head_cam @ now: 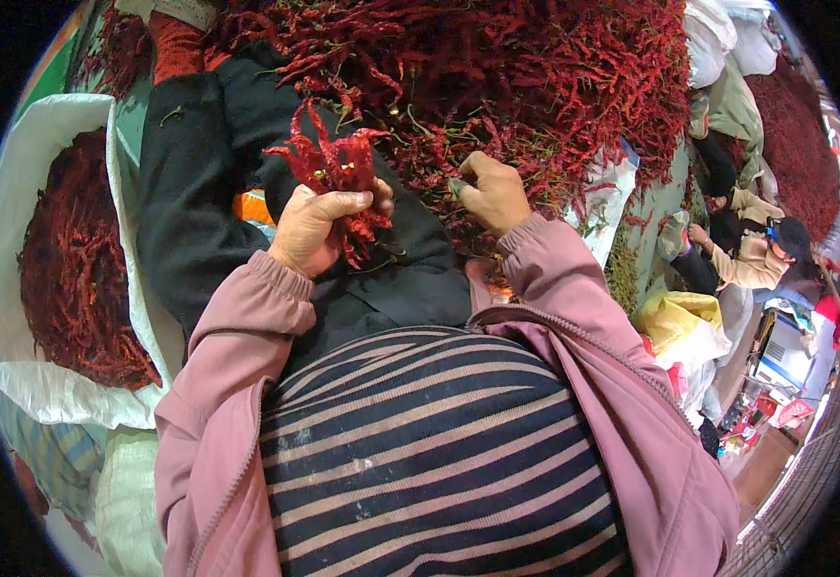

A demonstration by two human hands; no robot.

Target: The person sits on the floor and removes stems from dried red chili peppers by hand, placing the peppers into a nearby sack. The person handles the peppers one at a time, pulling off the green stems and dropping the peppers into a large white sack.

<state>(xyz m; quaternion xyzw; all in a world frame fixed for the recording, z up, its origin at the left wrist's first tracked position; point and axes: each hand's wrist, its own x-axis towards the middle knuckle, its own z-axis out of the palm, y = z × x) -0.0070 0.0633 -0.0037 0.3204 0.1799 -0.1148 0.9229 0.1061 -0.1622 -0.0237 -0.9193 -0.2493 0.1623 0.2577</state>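
A bunch of dried red chili peppers [333,159] is gripped in my left hand [308,223], the thumb laid across it. Some tips stick up past the fingers and others hang below them, over my dark trousers [182,180]. My right hand [493,193] is curled with its fingers bent, low over the near edge of a large heap of dried red chilies [535,65]. Its thumb tip looks greenish. Whether anything is pinched between those fingertips cannot be made out. Loose chilies and pale stems lie around that hand.
To my left stands an open white woven sack [124,238] filled with red chilies [84,274]. A white plastic piece [607,195] lies right of the heap, near a patch of greenish stems [622,270]. Farther right, a person [752,245] sits near a yellow bag [680,314] and another chili pile [792,151].
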